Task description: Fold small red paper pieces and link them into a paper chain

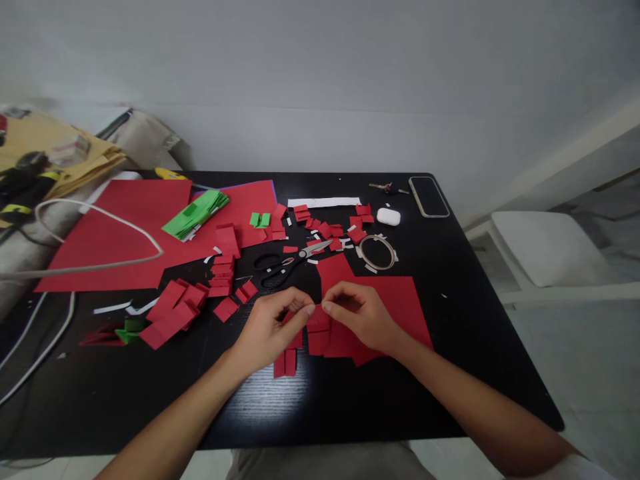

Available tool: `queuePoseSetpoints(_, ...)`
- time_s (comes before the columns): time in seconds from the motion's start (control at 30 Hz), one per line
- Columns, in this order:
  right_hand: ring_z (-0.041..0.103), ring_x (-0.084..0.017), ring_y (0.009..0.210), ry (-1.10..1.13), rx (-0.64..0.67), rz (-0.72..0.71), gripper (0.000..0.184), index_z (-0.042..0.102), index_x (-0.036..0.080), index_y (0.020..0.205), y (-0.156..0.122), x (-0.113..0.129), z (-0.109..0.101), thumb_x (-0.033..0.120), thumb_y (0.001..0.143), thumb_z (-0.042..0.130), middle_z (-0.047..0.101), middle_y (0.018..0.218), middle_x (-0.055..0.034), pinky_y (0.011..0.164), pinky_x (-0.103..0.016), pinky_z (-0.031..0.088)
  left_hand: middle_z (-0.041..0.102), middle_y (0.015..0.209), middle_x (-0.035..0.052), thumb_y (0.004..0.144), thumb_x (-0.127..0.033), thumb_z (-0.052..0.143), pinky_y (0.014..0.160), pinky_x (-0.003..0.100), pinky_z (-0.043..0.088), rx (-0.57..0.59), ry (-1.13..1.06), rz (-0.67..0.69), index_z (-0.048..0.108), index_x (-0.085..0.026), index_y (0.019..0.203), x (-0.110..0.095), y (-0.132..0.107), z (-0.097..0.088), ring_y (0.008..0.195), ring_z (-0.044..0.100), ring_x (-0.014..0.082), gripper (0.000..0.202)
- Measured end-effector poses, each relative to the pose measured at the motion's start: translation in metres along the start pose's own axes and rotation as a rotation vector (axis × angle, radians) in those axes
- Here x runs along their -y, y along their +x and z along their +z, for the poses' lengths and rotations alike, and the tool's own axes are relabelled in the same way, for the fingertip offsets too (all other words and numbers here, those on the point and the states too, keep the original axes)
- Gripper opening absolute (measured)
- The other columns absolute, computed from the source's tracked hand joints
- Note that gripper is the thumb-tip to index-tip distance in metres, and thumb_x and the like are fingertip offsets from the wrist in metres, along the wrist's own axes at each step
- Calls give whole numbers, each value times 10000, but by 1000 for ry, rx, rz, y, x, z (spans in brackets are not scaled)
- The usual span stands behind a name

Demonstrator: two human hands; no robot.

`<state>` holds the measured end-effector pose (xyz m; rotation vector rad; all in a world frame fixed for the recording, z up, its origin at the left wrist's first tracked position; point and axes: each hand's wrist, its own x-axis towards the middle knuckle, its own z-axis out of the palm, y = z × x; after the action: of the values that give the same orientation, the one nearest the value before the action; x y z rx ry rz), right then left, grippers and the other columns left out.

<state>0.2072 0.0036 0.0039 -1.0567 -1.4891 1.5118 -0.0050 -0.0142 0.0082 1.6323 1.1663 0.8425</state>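
My left hand (277, 327) and my right hand (361, 315) meet above the front middle of the table, thumb and index finger pinched on each. Whatever sits between the fingertips is too small to make out. Just below them is a folded red paper piece (319, 340); whether the fingers touch it, I cannot tell. Another red folded piece (285, 363) lies by my left hand, partly covered. Red paper sheets (395, 300) spread under my right hand. Beyond the hands lie scissors (295, 260) with black handles, blades apart, and a roll of tape (377, 252) with white scraps around its rim.
Large red sheets (125, 227), a green paper stack (196, 213) and red folded pieces (175, 310) cover the left side. A white cable (100, 267) loops there. Farther back are a white strip (324, 202), a white earbud case (389, 217), keys (389, 189) and a phone (429, 197).
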Motion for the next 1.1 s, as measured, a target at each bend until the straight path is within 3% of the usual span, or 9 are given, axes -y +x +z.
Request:
queuePoseSetpoints(0.37,592,-148,743,154,29,70,117,710,193,820,2,-1,-5,284,872,762,666,785,1,750,-292,476,616,740,-18,1007,-354,621,643,221,438,11,-13,-7,696,-171,904,-2,0,-5,680,544,109,223)
queuePoseSetpoints(0.57,663,-188,925,583,282,252,224,662,183,827,7,-14,-9,355,827,806,727,1028,-50,872,-324,477,609,705,-15,976,-347,671,630,229,443,-10,-200,-32,708,-165,851,-6,3,-6,657,548,113,223)
queuePoseSetpoints(0.73,686,-181,851,561,412,250,349,608,191,809,6,-14,-10,383,783,899,714,920,-29,860,-351,500,659,854,29,971,-318,689,765,268,506,3,-242,54,750,-177,843,-8,8,-10,792,637,143,200)
queuePoseSetpoints(0.87,713,-167,853,497,350,219,297,636,190,869,4,-10,-10,326,809,892,723,912,-23,802,-312,518,680,892,29,963,-386,700,780,279,515,-25,-260,-32,741,-192,1016,-6,7,-7,817,640,151,205)
queuePoseSetpoints(0.97,723,-164,933,404,200,157,362,669,225,1033,3,-10,-7,267,773,918,725,989,-14,844,-305,553,673,864,13,964,-505,671,775,279,523,-47,-292,-144,674,-186,1067,-3,7,-4,792,644,143,335)
queuePoseSetpoints(1.1,714,-178,1018,222,41,-11,467,654,268,1131,2,-14,-4,249,753,928,721,1084,-25,951,-348,576,697,843,25,926,-669,628,758,313,564,66,-417,-328,597,-175,1036,-2,8,-2,763,715,172,507)
